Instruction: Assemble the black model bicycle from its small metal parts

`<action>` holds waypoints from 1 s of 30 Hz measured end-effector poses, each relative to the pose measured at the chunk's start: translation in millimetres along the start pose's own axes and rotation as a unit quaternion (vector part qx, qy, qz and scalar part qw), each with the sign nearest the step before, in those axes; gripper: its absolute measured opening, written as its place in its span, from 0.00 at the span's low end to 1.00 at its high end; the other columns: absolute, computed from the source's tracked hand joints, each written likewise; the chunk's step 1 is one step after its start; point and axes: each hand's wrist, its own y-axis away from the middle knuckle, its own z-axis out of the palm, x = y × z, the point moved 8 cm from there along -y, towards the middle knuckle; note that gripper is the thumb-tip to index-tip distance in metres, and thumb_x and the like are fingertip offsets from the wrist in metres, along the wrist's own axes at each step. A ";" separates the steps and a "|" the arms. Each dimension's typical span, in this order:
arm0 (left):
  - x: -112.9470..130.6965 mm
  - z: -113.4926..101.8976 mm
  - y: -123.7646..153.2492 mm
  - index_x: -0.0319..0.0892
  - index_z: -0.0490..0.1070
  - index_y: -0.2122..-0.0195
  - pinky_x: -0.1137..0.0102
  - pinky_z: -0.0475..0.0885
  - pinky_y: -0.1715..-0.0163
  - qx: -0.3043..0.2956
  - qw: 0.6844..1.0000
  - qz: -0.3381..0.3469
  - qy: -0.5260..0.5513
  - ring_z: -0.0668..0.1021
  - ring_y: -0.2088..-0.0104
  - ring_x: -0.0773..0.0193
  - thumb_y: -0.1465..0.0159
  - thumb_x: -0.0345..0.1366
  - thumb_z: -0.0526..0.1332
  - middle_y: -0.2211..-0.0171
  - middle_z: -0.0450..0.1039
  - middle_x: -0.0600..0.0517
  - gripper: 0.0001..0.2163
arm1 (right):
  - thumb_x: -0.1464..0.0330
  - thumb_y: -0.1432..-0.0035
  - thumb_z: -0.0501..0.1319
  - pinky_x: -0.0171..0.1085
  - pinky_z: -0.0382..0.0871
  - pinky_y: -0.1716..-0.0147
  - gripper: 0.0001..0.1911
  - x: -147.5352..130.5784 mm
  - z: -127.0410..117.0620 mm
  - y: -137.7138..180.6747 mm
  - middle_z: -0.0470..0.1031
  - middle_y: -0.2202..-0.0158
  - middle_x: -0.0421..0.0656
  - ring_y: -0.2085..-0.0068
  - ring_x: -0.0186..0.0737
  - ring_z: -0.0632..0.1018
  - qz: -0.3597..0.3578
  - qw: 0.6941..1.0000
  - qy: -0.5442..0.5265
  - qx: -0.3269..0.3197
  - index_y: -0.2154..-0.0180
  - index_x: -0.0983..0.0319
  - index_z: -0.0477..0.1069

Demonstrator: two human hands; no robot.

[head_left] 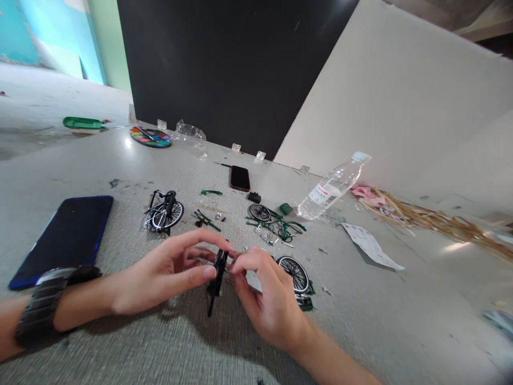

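A slim black plastic model part point(218, 271), held on edge with a thin rod pointing down, is between the thumb and fingers of my left hand point(168, 270). My right hand point(266, 294) has its thumb and fingers pinched together at the part's right side; what lies between those fingertips is hidden. Just behind my right hand a spoked model wheel point(294, 274) with green pieces is partly covered. Farther back lie green model bicycle frame parts point(280, 227) and another small wheel point(260, 212). A black model bicycle section point(164, 211) rests beyond my left hand.
A dark blue-edged tablet point(64, 235) lies at left. Toward the back are a phone point(239, 177), a paint palette point(150, 137) and clear plastic packaging point(190, 136). A plastic bottle point(334, 187) leans at right, near a paper sheet point(371, 246) and dried straw point(433, 222).
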 end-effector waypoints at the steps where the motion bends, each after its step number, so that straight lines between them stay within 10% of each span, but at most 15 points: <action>1: -0.4 -0.2 0.0 0.48 0.69 0.45 0.63 0.71 0.51 0.000 1.000 0.001 0.002 0.75 0.49 0.58 0.32 0.38 0.62 0.47 0.73 0.47 0.15 | 0.79 0.36 0.55 0.36 0.68 0.63 0.10 0.4 0.2 0.1 0.71 0.65 0.40 0.64 0.35 0.71 0.001 1.000 0.001 -0.001 0.58 0.58 0.63; 30: -2.2 -4.8 -2.4 0.52 0.71 0.42 0.63 0.74 0.50 0.011 0.996 0.002 -0.087 0.73 0.44 0.56 0.33 0.34 0.62 0.42 0.72 0.49 0.19 | 0.72 0.37 0.63 0.32 0.69 0.66 0.08 14.4 0.6 -0.1 0.73 0.67 0.35 0.66 0.32 0.75 0.110 0.993 -0.050 0.016 0.62 0.56 0.65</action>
